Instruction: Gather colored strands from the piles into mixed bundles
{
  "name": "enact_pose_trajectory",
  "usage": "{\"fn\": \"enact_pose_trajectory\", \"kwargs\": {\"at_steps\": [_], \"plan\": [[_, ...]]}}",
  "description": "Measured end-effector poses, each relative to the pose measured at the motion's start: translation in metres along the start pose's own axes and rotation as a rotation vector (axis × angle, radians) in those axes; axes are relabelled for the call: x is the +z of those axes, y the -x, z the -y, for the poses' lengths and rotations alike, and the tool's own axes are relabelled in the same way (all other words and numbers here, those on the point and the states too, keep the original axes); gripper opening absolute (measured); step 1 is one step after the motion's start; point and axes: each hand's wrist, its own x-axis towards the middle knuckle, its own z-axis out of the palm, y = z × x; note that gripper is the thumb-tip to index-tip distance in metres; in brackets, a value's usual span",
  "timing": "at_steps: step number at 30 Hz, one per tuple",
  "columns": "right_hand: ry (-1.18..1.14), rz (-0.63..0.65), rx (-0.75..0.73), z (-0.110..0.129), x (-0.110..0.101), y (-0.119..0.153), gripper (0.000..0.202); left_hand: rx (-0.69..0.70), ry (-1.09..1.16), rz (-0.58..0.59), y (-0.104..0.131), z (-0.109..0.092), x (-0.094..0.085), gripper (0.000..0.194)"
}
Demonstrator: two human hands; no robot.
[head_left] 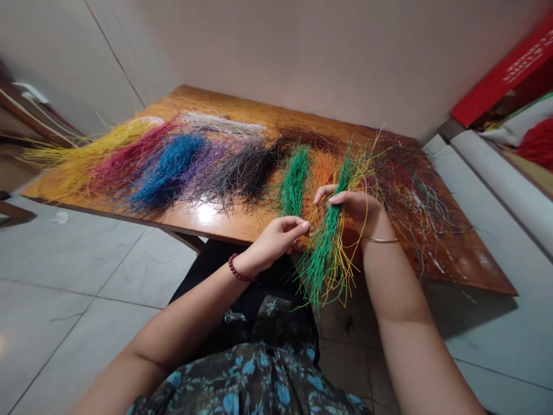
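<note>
A bundle of green strands (325, 253) with yellow strands (343, 268) beside it hangs past the table's front edge, gripped near its upper part by my right hand (352, 203). Just left of the bundle, my left hand (288, 233) is pinched, thumb against fingers; what it holds, if anything, is too small to name. A second green bundle (294, 181) lies on the wooden table (224, 226) beyond my left hand. Orange strands (323, 167) lie between the two green bundles, partly hidden by my right hand.
Yellow (73, 155), red (125, 155), blue (170, 167), purple, white (224, 124) and dark grey bundles (242, 173) spread over the table's left and middle. Mixed loose strands (415, 196) cover its right part. A wall stands behind; a red box (505, 69) is at the upper right.
</note>
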Motion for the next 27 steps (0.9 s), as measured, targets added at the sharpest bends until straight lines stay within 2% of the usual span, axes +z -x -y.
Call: {"fn": "enact_pose_trajectory", "kwargs": {"at_steps": [4,10,18,27], "plan": [[-0.004,-0.03,-0.035,-0.0011,-0.0006,-0.0029,0.02,-0.021,0.048,0.003,-0.002,-0.0012,0.0017,0.028],[-0.021,0.011,-0.002,-0.0014,-0.001,-0.0048,0.018,-0.047,0.142,0.021,-0.0051,-0.0027,0.0042,0.031],[-0.059,0.001,0.017,0.0005,0.0046,-0.0008,0.023,-0.068,0.074,0.018,-0.0016,-0.0015,0.002,0.034],[-0.05,0.004,0.016,0.0001,0.0033,-0.0027,0.026,0.023,0.025,-0.004,0.0004,0.0025,0.0004,0.032]]}}
